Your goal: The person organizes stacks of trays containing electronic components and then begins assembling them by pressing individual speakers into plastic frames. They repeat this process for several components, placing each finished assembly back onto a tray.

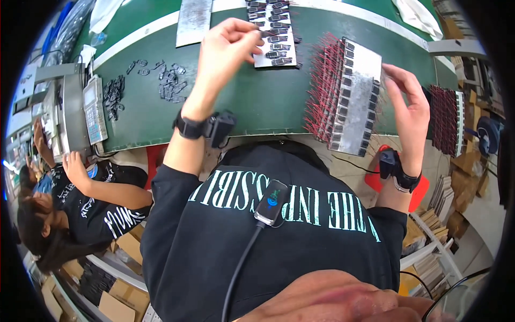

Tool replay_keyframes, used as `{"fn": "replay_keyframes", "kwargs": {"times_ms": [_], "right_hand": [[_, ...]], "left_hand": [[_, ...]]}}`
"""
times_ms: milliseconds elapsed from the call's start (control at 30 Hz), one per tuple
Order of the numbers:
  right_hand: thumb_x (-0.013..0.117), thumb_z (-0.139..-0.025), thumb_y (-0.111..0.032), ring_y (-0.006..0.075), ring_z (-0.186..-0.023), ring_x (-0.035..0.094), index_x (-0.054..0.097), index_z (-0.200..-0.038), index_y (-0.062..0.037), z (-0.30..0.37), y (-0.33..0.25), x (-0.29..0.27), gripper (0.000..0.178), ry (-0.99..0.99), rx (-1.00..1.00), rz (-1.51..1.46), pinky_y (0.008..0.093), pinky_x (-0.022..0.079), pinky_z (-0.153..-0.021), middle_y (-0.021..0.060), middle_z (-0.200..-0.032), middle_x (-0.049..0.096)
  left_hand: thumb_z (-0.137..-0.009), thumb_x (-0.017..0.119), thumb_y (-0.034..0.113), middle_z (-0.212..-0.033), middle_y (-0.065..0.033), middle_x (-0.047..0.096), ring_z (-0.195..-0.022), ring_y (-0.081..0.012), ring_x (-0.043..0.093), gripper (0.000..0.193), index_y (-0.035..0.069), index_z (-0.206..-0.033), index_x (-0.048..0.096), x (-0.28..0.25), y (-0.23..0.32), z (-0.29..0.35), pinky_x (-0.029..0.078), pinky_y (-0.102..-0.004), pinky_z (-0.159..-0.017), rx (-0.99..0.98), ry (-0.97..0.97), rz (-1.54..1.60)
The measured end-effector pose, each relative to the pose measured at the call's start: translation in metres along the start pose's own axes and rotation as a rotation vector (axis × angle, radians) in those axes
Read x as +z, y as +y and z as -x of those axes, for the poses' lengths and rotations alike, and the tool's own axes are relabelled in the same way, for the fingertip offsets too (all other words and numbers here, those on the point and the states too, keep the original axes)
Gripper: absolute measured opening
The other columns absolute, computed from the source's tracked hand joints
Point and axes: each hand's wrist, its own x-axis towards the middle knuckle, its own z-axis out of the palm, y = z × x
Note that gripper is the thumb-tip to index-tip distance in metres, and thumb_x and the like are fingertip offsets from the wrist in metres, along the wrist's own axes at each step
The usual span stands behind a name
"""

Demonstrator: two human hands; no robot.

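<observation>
My left hand is closed in a pinch over the left edge of a white board with rows of small black parts. A dark bit shows at the fingertips, too small to name. To the right, a grey metal plate has black square parts along both long edges and many thin red wires along its left side. My right hand is beside this plate's right edge, thumb and fingers apart, fingertips close to its upper corner. Whether they touch it I cannot tell.
Loose black parts lie in piles on the green table. Another metal plate lies at the back. More red-wired parts stand at the far right. At left are a keypad device and another person.
</observation>
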Motion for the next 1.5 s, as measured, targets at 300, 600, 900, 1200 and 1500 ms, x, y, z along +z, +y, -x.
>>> {"fn": "replay_keyframes", "kwargs": {"times_ms": [300,600,900,1200,1500], "right_hand": [[0.064,-0.090,-0.005,0.0133,-0.093,0.063,0.069,-0.111,-0.0002,0.010,0.010,0.004,0.023,-0.020,0.043,0.238,0.0249,0.048,-0.085,0.0066,-0.099,0.067],[0.065,-0.089,-0.003,0.0103,-0.084,0.062,0.065,-0.107,0.0016,0.004,0.012,0.002,0.019,-0.070,0.104,0.185,0.0241,0.049,-0.080,0.0049,-0.095,0.067],[0.064,-0.091,-0.004,0.0062,-0.084,0.057,0.061,-0.103,0.0003,-0.002,0.026,0.005,0.013,-0.205,0.185,-0.061,0.0214,0.047,-0.077,0.0000,-0.091,0.062],[0.063,-0.094,-0.004,0.0073,-0.086,0.058,0.062,-0.105,0.0009,0.031,0.019,-0.009,0.012,0.031,0.068,0.001,0.0214,0.046,-0.081,0.0017,-0.097,0.062],[0.062,-0.094,-0.001,0.0134,-0.095,0.063,0.062,-0.112,0.0030,0.034,0.005,-0.010,0.018,0.156,0.077,-0.373,0.0257,0.048,-0.090,0.0069,-0.104,0.066]], "left_hand": [[-0.089,0.065,0.019,-0.083,-0.0100,0.073,-0.069,-0.0115,0.069,0.027,-0.003,-0.103,0.063,-0.010,-0.044,-0.032,0.055,-0.0256,-0.056,-0.048,0.146,-0.346],[-0.089,0.069,0.022,-0.083,-0.0046,0.070,-0.070,-0.0086,0.065,0.030,0.001,-0.110,0.063,-0.015,-0.049,-0.033,0.053,-0.0224,-0.056,0.102,0.140,-0.528],[-0.085,0.069,0.028,-0.083,-0.0087,0.072,-0.077,-0.0265,0.070,0.026,0.011,-0.105,0.068,-0.026,-0.046,-0.011,0.055,-0.0364,-0.069,0.251,0.248,-0.780],[-0.087,0.066,0.025,-0.087,-0.0088,0.070,-0.077,-0.0293,0.069,0.017,0.013,-0.097,0.072,-0.036,-0.025,0.032,0.055,-0.0393,-0.068,0.502,0.471,-1.017],[-0.081,0.070,0.021,-0.082,-0.0057,0.066,-0.083,-0.0251,0.062,0.013,0.009,-0.085,0.072,-0.096,-0.024,0.074,0.054,-0.0391,-0.069,0.197,0.440,-1.513]]}}
